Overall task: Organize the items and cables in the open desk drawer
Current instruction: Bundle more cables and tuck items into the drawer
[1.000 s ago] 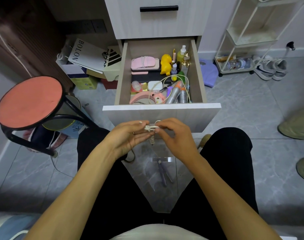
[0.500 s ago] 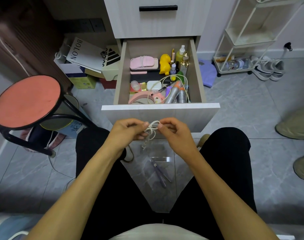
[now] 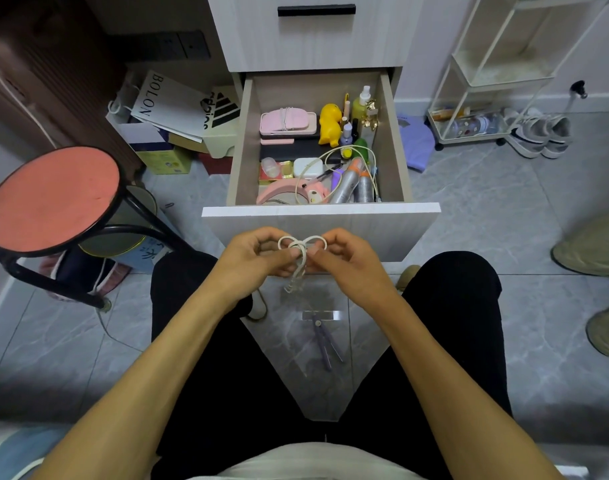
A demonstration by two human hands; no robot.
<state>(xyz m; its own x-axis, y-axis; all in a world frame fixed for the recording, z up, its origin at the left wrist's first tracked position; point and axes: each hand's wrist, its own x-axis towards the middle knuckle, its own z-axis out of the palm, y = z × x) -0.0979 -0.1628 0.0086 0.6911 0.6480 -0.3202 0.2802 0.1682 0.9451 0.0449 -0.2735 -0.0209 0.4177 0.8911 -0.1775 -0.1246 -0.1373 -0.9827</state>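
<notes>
Both your hands pinch the white cable: left hand (image 3: 258, 259), right hand (image 3: 344, 261). Its loops (image 3: 301, 245) have spread wider than a moment ago, bow-shaped, just before the open drawer's front panel (image 3: 382, 230). Bare floor (image 3: 296, 341) shows between your knees.

Dim, even light; warped edges
</notes>
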